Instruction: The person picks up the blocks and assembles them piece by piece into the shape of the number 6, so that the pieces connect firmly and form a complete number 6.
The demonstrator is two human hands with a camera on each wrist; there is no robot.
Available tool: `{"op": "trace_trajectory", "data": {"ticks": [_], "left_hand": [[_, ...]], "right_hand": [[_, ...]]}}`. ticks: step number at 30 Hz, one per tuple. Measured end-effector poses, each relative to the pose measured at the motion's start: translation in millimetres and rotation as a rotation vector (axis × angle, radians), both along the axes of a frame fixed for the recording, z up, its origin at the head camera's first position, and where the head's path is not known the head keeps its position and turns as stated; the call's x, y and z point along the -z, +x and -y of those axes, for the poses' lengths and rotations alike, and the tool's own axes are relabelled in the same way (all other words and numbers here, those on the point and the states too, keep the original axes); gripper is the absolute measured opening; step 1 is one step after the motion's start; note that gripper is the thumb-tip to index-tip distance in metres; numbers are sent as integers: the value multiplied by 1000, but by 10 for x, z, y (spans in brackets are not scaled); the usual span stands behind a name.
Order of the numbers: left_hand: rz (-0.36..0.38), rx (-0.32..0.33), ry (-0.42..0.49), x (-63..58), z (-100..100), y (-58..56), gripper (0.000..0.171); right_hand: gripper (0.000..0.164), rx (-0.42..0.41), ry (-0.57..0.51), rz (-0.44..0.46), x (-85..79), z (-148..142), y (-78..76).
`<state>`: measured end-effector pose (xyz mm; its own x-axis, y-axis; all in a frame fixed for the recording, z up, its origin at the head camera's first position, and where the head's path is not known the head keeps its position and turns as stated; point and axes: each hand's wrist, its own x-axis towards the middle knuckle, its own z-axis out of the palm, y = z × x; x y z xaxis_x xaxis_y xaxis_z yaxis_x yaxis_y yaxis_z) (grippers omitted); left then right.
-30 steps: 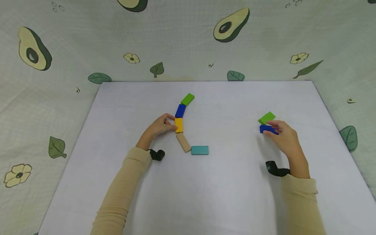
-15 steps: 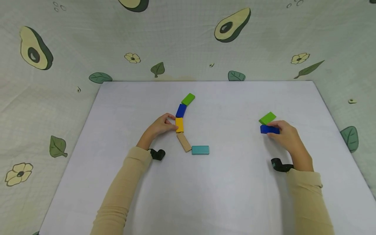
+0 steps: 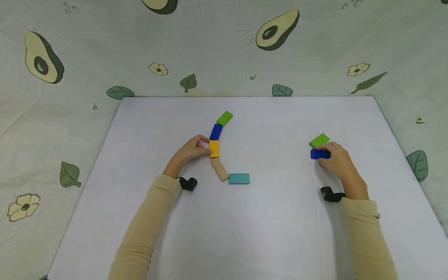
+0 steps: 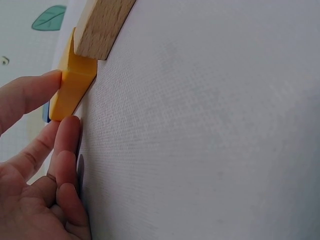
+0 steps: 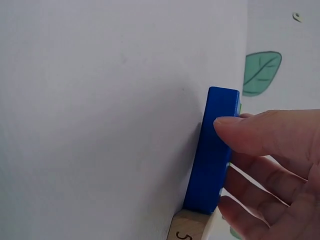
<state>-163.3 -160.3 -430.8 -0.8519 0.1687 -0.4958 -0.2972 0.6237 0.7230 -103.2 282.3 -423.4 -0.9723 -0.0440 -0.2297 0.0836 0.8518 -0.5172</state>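
Observation:
My left hand [image 3: 190, 151] holds the yellow block [image 3: 214, 145] between thumb and fingertips, as the left wrist view shows at close range. That block lies in a curved row: a green block [image 3: 224, 118] and a blue block [image 3: 216, 132] above it, a plain wooden block [image 3: 219, 169] and a teal block [image 3: 239, 179] below. Farther right, my right hand [image 3: 339, 161] pinches a second blue block [image 3: 318, 154], thumb on its near face. Right behind it lies another green block [image 3: 319, 140]. At its hand-side end, the right wrist view shows a wooden block [image 5: 187, 227] marked 5, hidden from above.
All the blocks are on a white tabletop [image 3: 266, 225]. Cloth [image 3: 217, 46] printed with avocados and leaves surrounds the table's back and sides. A black wrist camera sits at each cuff, the left one [image 3: 188, 184] just below the row.
My right hand shifts its hold along the blue block, moving slightly right and then back left, while the forearm moves up a little. The left hand and its row stay put.

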Motion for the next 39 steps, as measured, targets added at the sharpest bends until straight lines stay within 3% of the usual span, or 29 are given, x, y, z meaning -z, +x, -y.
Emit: {"op": "trace_trajectory", "data": {"ticks": [15, 25, 32, 39], "left_hand": [[-3, 0, -8, 14, -1, 2, 47], [5, -4, -3, 21, 4, -11, 47], [7, -4, -1, 43, 2, -16, 47], [8, -2, -1, 43, 7, -19, 48]], "right_hand": [[40, 5, -9, -57, 22, 33, 23], [48, 37, -49, -108, -54, 163, 114], [47, 11, -63, -159, -85, 289, 166], [50, 4, -70, -120, -109, 449, 210]]}}
